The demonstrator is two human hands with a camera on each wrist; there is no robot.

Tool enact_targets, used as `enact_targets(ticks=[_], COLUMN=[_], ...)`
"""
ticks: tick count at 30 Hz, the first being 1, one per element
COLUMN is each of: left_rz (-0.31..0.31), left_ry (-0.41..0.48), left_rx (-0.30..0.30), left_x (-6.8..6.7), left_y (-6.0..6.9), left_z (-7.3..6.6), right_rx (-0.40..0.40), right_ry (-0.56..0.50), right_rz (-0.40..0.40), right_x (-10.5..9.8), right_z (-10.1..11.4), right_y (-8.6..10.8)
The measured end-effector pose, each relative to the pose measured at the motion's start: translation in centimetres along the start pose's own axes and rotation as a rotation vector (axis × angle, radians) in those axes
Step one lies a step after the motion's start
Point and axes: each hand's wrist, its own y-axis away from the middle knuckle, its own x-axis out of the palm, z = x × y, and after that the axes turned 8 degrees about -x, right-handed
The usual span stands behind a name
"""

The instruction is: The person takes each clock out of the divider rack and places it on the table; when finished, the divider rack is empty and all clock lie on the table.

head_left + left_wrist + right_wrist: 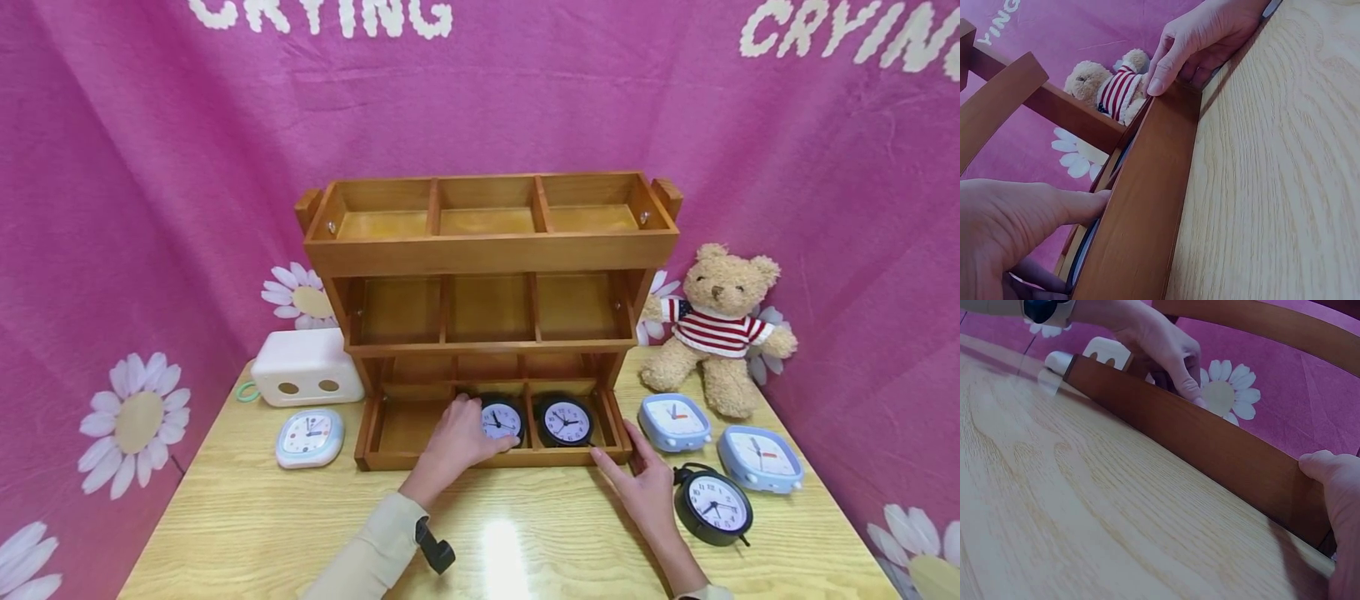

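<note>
In the bottom tier of the wooden shelf (491,254), my left hand (459,433) holds a round black alarm clock (501,419) in the middle compartment, thumb at its lower right edge. Another black clock (566,421) lies face up in the right compartment. My right hand (647,483) grips the shelf's lower right corner, thumb on the front edge and fingers along the side. In the left wrist view the left thumb lies by the front board (1141,206); the clock there is mostly hidden. The right wrist view shows the right thumb on that board (1210,450).
Right of the shelf stand two blue clocks (675,422) (760,459), a third black clock (714,505) and a teddy bear (716,329). On the left are a pale blue and white clock (310,437) and a white box with round holes (307,367). The upper two tiers have bare compartments.
</note>
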Motion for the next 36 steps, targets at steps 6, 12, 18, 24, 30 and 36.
enact_targets(ticks=[6, 12, 18, 24, 30, 36], left_rz=[-0.044, -0.060, -0.088, -0.125, -0.159, -0.175], left_ry=[-0.001, 0.004, -0.001, -0.036, -0.039, -0.022], left_rx=[0.004, -0.032, -0.042, -0.017, 0.019, 0.030], left_x=[0.0, 0.1, 0.4, 0.8, 0.9, 0.7], left_y=[0.0, -0.2, -0.3, -0.4, -0.3, -0.1], left_z=[-0.2, -0.7, -0.7, -0.3, 0.1, 0.4], right_rx=[0.036, 0.037, 0.028, 0.017, 0.015, 0.010], right_ry=[0.003, 0.009, -0.003, 0.008, -0.007, -0.007], right_rz=[-0.010, -0.013, -0.010, -0.005, -0.009, -0.003], right_x=[0.2, 0.3, 0.2, 0.2, 0.2, 0.3], right_z=[-1.4, -3.7, -3.7, -3.7, -3.8, -3.8], right_y=[-0.1, -0.2, -0.2, -0.2, -0.2, -0.2])
